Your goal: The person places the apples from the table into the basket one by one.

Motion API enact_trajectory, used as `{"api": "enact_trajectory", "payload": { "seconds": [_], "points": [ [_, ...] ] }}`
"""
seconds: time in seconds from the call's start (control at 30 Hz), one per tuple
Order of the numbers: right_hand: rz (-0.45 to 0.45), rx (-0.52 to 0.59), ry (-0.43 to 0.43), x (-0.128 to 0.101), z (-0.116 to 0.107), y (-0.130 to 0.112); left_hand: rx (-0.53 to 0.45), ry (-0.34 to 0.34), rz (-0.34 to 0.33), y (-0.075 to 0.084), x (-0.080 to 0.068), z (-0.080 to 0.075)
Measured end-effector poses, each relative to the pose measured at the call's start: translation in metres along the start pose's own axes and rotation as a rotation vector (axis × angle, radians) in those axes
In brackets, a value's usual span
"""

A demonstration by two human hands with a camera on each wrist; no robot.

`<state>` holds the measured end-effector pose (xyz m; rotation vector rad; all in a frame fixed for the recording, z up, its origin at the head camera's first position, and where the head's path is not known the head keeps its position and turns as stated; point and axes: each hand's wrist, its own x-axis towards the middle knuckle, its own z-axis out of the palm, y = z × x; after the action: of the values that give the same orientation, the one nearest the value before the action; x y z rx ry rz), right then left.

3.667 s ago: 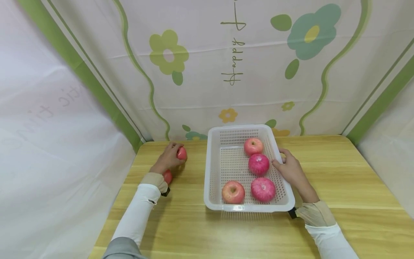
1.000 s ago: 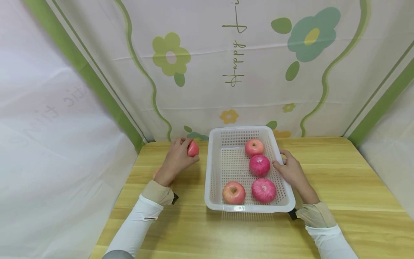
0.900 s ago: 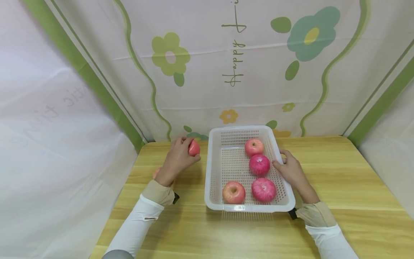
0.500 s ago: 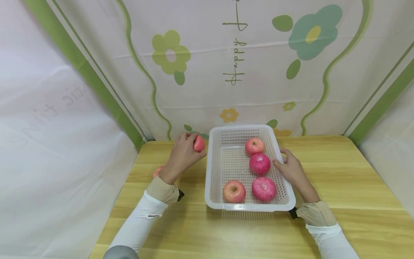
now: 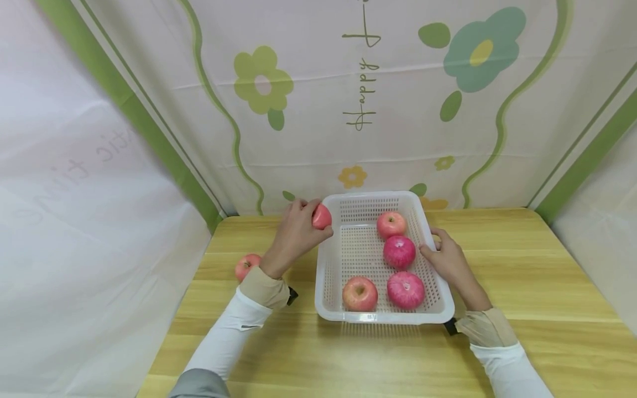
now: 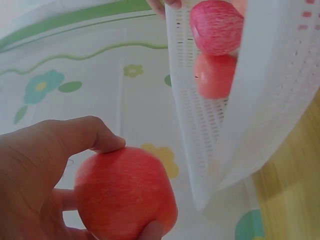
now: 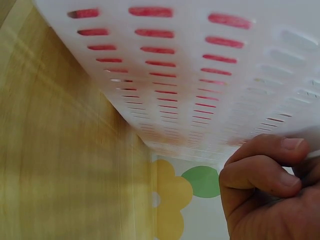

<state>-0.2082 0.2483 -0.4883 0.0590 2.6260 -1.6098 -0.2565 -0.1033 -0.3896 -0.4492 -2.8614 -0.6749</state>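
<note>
Red round apple (image 5: 322, 216), gripped by curled left hand (image 5: 298, 235) fingers, hangs over the white perforated plastic basket (image 5: 332, 260) rim; right hand (image 5: 449, 262) grips its far rim, seemingly steadying it.

Right hand (image 7: 270, 195) lower right, fingers (image 7: 265, 175) curled against slotted white basket wall (image 7: 200, 75). Red shows through slots. Wooden bench (image 7: 55, 165) at left.

A pale wooden tabletop (image 5: 522, 287) is seen, backed by a white cloth (image 5: 318, 138) printed with green flowers, wavy stripes and mirrored lettering
</note>
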Motion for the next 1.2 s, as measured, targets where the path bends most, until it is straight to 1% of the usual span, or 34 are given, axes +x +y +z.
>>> {"api": "enact_trajectory", "payload": {
  "seconds": [0.23,0.43,0.6,0.8,1.07,1.2],
  "points": [
    [-0.001,-0.002,-0.001,0.000,0.000,0.000,-0.025,-0.035,-0.004,0.012,0.004,0.005],
    [0.000,-0.009,0.002,0.000,0.001,0.001,-0.029,-0.060,0.007,0.019,0.006,0.009],
    [-0.005,-0.012,0.006,0.001,0.000,0.001,-0.047,-0.072,0.010,0.022,0.007,0.014],
    [-0.007,-0.012,0.009,0.001,0.001,0.001,-0.096,-0.074,0.023,0.026,0.008,0.021],
    [-0.021,-0.013,0.015,-0.001,0.000,0.001,-0.148,-0.078,0.022,0.030,0.011,0.029],
    [-0.023,-0.008,0.014,-0.001,0.000,0.000,-0.172,-0.093,0.023,0.033,0.012,0.033]
  ]
}}
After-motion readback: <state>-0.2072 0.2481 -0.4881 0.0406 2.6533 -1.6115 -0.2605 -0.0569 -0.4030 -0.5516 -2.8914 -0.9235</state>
